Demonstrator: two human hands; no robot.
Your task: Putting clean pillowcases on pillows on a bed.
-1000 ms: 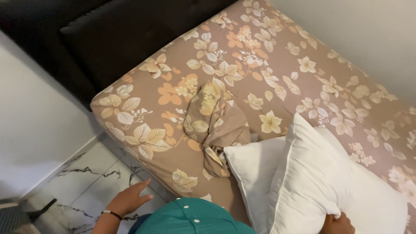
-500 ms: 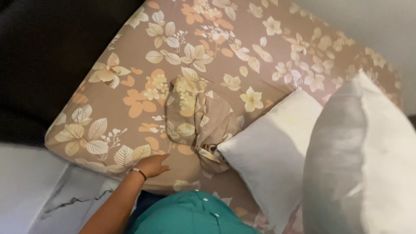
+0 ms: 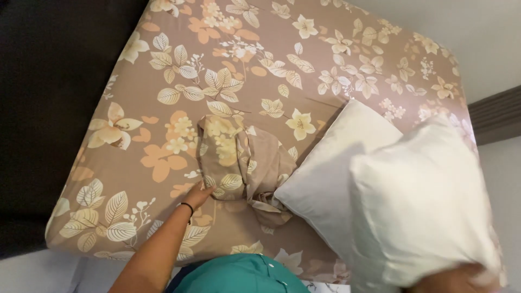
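My left hand (image 3: 198,194) reaches onto the bed and touches the near edge of a crumpled floral pillowcase (image 3: 241,160) lying on the mattress; its fingers look partly closed on the fabric. A black band circles that wrist. My right hand (image 3: 453,279) is at the bottom right, mostly hidden, holding up a white pillow (image 3: 426,206) from below. A second white pillow (image 3: 331,176) lies flat on the bed, just right of the pillowcase and partly behind the lifted one.
The bed wears a brown fitted sheet (image 3: 260,70) with cream and orange flowers. A dark headboard (image 3: 49,97) runs along the left. A pale wall (image 3: 477,38) borders the far right. My teal shirt (image 3: 239,276) fills the bottom centre.
My left hand has moved from beside the bed onto the mattress and reached the crumpled pillowcase. The white pillow in my right hand has risen higher. The view has shifted closer over the bed.
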